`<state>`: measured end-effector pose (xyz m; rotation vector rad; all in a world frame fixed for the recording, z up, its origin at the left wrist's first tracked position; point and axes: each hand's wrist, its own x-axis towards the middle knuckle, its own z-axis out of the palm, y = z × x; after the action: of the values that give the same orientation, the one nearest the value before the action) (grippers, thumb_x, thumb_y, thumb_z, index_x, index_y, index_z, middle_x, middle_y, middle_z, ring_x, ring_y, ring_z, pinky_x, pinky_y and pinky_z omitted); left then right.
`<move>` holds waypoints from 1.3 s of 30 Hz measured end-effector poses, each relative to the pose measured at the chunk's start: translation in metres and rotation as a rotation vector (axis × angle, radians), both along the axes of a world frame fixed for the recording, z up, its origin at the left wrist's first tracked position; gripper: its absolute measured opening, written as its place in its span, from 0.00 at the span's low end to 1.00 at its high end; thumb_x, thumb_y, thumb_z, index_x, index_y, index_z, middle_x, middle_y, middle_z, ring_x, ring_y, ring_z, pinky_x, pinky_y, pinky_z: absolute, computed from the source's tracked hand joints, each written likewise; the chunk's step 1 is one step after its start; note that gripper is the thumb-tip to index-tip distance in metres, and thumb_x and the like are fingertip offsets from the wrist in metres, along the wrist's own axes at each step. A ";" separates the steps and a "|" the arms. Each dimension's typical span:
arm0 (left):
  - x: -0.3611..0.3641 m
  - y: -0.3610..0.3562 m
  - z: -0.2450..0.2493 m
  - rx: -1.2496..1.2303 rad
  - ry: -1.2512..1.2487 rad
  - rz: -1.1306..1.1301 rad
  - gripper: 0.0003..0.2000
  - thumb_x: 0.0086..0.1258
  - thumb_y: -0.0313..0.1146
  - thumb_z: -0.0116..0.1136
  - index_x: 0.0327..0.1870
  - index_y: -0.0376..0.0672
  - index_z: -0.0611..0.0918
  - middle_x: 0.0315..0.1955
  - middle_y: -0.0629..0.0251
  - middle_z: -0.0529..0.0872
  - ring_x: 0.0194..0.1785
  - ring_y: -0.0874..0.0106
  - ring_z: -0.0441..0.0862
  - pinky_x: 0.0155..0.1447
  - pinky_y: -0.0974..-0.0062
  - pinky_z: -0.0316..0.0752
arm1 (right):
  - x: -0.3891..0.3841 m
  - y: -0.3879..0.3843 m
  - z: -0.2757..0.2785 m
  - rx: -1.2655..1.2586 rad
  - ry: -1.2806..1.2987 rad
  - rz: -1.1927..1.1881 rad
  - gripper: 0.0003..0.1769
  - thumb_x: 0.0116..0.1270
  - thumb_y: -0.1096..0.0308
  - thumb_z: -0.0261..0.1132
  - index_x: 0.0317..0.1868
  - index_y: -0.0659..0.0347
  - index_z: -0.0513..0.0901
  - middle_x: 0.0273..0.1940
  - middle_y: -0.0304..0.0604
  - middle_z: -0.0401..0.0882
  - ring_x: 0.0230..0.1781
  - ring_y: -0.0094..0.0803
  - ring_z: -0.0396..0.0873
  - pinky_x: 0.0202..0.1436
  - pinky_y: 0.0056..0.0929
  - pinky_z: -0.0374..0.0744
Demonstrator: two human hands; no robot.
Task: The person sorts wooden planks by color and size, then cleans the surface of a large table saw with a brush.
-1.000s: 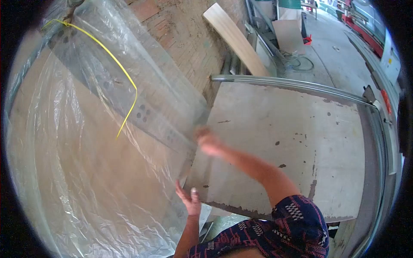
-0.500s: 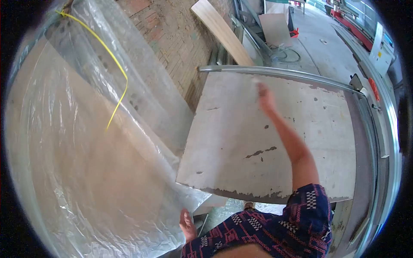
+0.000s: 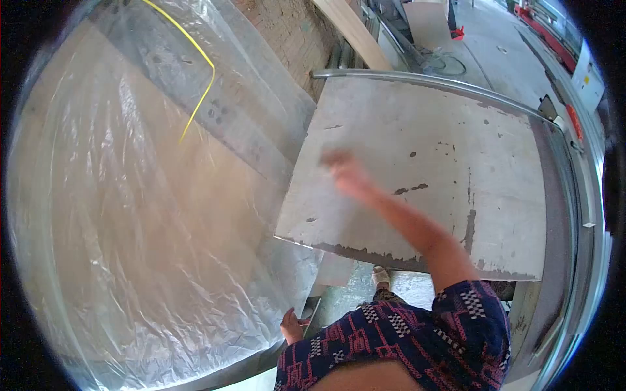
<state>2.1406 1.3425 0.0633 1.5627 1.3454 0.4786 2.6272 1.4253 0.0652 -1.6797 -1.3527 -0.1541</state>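
A pale board with dark, flaking patches lies flat before me. Over its left part reaches my right hand, smeared by motion. Its fingers look closed round a small brownish thing that I cannot make out. My left hand hangs low beside my body, fingers apart and nothing visible in it. It is close to the lower edge of the clear plastic sheet, which covers a large brown panel on the left.
A metal rail runs along the board's far edge. Past it lean a wooden plank and several metal lengths. A yellow strap lies over the plastic. Long metal profiles line the right side. My foot shows below the board.
My right hand has swept from the board's far edge toward me and to the left. The view has tipped down slightly. My left hand stays low by the plastic, its fingers now more spread.
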 end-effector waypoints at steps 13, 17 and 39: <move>-0.076 -0.030 -0.042 -0.239 0.032 -0.043 0.36 0.60 0.23 0.51 0.68 0.48 0.47 0.38 0.47 0.81 0.33 0.64 0.82 0.26 0.70 0.79 | -0.148 -0.093 0.117 -0.098 0.136 0.206 0.16 0.67 0.70 0.49 0.53 0.66 0.73 0.55 0.47 0.72 0.57 0.38 0.69 0.60 0.34 0.67; -0.087 -0.033 -0.046 -0.269 0.073 -0.052 0.36 0.60 0.24 0.52 0.68 0.47 0.48 0.38 0.47 0.81 0.34 0.63 0.82 0.27 0.70 0.78 | -0.004 -0.197 0.120 -0.041 0.241 -0.430 0.19 0.69 0.67 0.47 0.57 0.58 0.72 0.60 0.48 0.69 0.61 0.39 0.67 0.63 0.33 0.65; -0.079 -0.024 -0.044 -0.251 0.106 -0.177 0.32 0.60 0.26 0.54 0.65 0.44 0.53 0.40 0.46 0.80 0.37 0.63 0.81 0.33 0.70 0.77 | -0.240 -0.134 0.133 -0.350 0.546 0.404 0.16 0.67 0.67 0.50 0.52 0.64 0.74 0.54 0.49 0.72 0.56 0.41 0.71 0.60 0.36 0.67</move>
<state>2.0618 1.3181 0.0195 1.4969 1.2777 0.1138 2.3872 1.2916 0.1983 -1.5245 -1.3002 0.7601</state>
